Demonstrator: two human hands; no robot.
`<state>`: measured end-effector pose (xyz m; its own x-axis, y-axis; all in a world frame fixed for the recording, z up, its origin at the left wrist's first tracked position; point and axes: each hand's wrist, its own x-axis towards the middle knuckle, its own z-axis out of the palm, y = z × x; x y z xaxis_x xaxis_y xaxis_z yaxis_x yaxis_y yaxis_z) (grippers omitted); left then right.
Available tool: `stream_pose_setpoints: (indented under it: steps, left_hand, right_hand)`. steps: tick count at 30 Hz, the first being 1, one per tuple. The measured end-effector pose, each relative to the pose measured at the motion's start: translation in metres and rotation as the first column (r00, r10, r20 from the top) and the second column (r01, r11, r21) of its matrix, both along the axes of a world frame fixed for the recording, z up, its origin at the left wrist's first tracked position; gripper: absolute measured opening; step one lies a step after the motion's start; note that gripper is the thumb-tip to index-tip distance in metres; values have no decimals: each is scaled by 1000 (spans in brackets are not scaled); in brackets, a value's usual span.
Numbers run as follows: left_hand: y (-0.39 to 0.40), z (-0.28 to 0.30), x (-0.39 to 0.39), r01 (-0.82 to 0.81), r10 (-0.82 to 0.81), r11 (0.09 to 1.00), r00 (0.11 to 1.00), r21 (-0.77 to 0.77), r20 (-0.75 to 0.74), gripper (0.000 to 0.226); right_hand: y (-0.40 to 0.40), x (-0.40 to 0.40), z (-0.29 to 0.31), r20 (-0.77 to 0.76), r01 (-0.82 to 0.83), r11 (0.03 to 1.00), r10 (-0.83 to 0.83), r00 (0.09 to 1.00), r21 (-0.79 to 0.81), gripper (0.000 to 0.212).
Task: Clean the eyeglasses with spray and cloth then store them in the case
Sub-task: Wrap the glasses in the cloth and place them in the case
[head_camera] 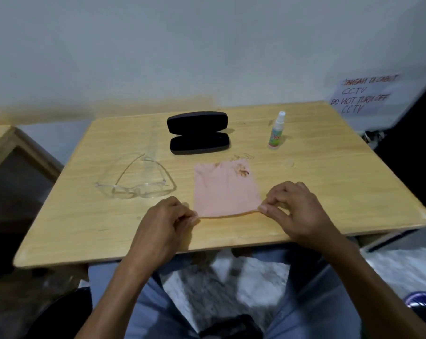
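A pink cloth (225, 189) lies flat on the wooden table (329, 192), with a brown mark near its far right corner. My left hand (166, 222) pinches its near left corner and my right hand (292, 206) pinches its near right corner, lifting the near edge slightly. Clear eyeglasses (136, 181) rest on the table left of the cloth, arms unfolded and pointing away from me. A black case (198, 132) stands open at the back middle. A small spray bottle (276, 130) with a white top stands upright to the case's right.
A white wall runs behind the table, with a handwritten paper sign (363, 95) at the right. Another wooden table (9, 148) sits to the left. My legs in blue jeans show below the near table edge.
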<state>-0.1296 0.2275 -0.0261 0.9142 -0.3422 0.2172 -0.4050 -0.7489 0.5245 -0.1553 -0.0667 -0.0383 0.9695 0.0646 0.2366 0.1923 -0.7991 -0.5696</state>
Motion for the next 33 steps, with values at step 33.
stream_pose_setpoints:
  steps: [33]
  left_hand:
    - [118,61,68,-657,622,750,739,-72,-258,38]
  right_hand:
    - [177,111,45,-321,74,933,46,946,353,40]
